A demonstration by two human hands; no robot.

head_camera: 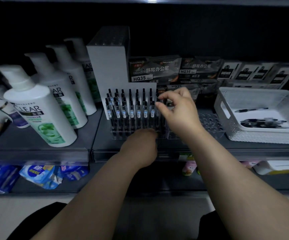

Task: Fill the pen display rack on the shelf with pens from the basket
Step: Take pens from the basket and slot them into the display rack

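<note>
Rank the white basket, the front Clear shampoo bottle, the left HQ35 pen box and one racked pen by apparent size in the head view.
1. The white basket and the front shampoo bottle look alike. The frame edge cuts off the basket, so they are unranked.
2. The HQ35 pen box.
3. The racked pen, smallest.

Head view. Illumination: dim, with a cool grey-blue cast. A single pale glare strip is recorded at the top edge, above the shelf (pixel 19 142). The shelf's back and upper corners are lost in near-black. Brightest surfaces: white shampoo bottles (pixel 41 108), white basket (pixel 254 134). Blur: bottles at the shelf's left edge and packets (pixel 39 175) below its front edge are smeared; pens (pixel 131 110) are rendered soft. Shelf edges are bowed by wide-angle distortion.
</note>
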